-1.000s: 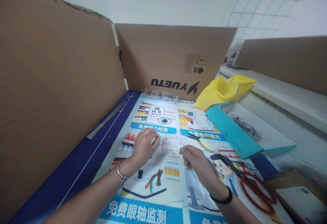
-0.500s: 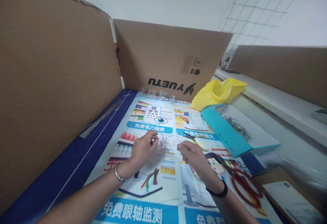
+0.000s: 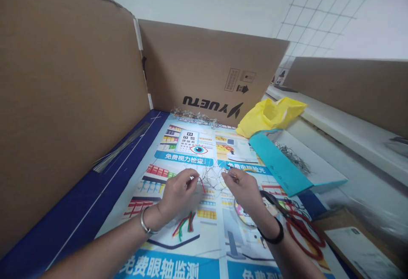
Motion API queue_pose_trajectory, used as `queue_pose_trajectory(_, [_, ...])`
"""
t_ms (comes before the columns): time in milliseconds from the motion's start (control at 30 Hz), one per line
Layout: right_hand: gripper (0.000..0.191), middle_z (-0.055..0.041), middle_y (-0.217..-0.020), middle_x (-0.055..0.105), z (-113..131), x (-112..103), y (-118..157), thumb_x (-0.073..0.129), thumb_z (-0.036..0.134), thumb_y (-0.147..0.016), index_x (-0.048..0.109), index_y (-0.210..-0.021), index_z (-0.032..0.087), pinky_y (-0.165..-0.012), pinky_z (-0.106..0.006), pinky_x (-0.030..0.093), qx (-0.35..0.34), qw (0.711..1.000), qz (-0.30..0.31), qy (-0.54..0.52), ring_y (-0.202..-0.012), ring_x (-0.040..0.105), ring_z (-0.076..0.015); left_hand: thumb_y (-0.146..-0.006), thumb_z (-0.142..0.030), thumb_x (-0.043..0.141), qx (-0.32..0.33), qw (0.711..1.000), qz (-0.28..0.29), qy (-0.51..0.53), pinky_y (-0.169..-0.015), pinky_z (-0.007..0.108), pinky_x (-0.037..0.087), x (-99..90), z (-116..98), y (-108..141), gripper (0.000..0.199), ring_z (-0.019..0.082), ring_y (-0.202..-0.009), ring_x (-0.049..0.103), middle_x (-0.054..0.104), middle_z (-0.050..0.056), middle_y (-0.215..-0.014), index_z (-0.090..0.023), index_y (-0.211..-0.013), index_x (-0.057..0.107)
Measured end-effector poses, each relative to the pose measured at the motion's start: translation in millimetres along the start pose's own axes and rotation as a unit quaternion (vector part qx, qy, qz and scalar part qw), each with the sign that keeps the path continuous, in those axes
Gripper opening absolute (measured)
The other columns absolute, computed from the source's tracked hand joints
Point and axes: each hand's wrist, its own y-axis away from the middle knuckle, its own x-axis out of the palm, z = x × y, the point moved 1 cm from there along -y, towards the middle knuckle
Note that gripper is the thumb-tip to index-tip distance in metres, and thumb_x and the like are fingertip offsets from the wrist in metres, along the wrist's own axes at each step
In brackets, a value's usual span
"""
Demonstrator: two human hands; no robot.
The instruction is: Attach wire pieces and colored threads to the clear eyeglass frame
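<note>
My left hand [image 3: 180,190], with a silver bangle at the wrist, pinches a short red strand [image 3: 202,184] whose end hangs from the fingertips. My right hand [image 3: 244,185], wearing a black wristband, has its fingers closed around something I cannot make out. Between the two hands lies a tangle of thin wires [image 3: 211,176] on the printed poster [image 3: 208,245]. Nearer to me, below my left hand, rests a small bundle of red and green strands [image 3: 186,226]. Yellow-handled scissors are partly hidden behind my right hand.
Red-handled scissors [image 3: 304,232] lie at the right. A blue box [image 3: 280,164] holds wire pieces, with a yellow bag [image 3: 270,115] behind it. Cardboard panels [image 3: 210,66] stand at the back and left. More wire [image 3: 194,115] lies along the back panel.
My left hand has come slightly nearer to me, and the red strand hangs more plainly from its fingers. My right hand has shifted slightly. The view has moved a little.
</note>
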Motion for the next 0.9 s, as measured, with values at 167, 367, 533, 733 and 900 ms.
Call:
queue_pose_trajectory(167, [0.029,-0.0039,-0.062,0.057,19,0,6,0.045,0.032,-0.086,0.051,-0.061,0.020,-0.053,-0.027,0.027,-0.150,0.958,-0.116,0.215,-0.058,0.048,-0.0142,-0.080,-0.010,0.051,0.032,0.999,-0.016,-0.009,-0.058,0.021,0.049,-0.4,-3,2,0.016,0.011,-0.063,0.062,0.069,0.000,-0.081,-0.020,-0.089,0.058])
queue_pose_trajectory(367, [0.024,-0.0051,-0.063,0.057,34,7,15,0.048,0.024,-0.086,0.054,-0.064,0.019,-0.055,-0.028,0.028,-0.233,0.932,-0.141,0.239,-0.062,0.052,-0.0154,-0.081,-0.007,0.049,0.027,1.000,0.003,0.005,-0.061,0.022,0.048,-3.1,-8,2,0.017,0.012,-0.068,0.061,0.066,0.000,-0.079,-0.020,-0.088,0.057])
queue_pose_trajectory(533, [0.019,-0.0008,-0.067,0.055,39,9,21,0.056,0.030,-0.082,0.054,-0.066,0.020,-0.056,-0.023,0.036,-0.198,0.980,0.019,0.013,-0.061,0.051,-0.0122,-0.080,-0.006,0.050,0.015,0.999,0.005,0.038,-0.064,0.023,0.046,-3.7,-8,-2,0.016,0.013,-0.072,0.058,0.062,0.000,-0.076,-0.020,-0.079,0.057])
queue_pose_trajectory(733, [0.020,-0.0049,-0.085,0.061,42,-2,25,0.054,0.031,-0.085,0.065,-0.098,0.020,-0.069,-0.027,0.047,-0.245,0.936,0.181,-0.179,-0.076,0.056,-0.0147,-0.083,-0.009,0.050,0.005,0.997,-0.015,0.079,-0.069,0.026,0.048,-0.4,2,-4,0.017,0.014,-0.079,0.058,0.063,0.002,-0.082,-0.020,-0.088,0.062])
queue_pose_trajectory(900, [0.027,-0.0039,-0.081,0.062,29,-1,15,0.042,0.031,-0.089,0.067,-0.089,0.020,-0.058,-0.024,0.047,-0.122,0.944,0.174,-0.253,-0.066,0.057,-0.0128,-0.085,-0.009,0.048,-0.027,0.995,-0.035,0.087,-0.070,0.027,0.049,1.8,4,-3,0.021,0.014,-0.079,0.058,0.061,0.002,-0.082,-0.021,-0.092,0.064])
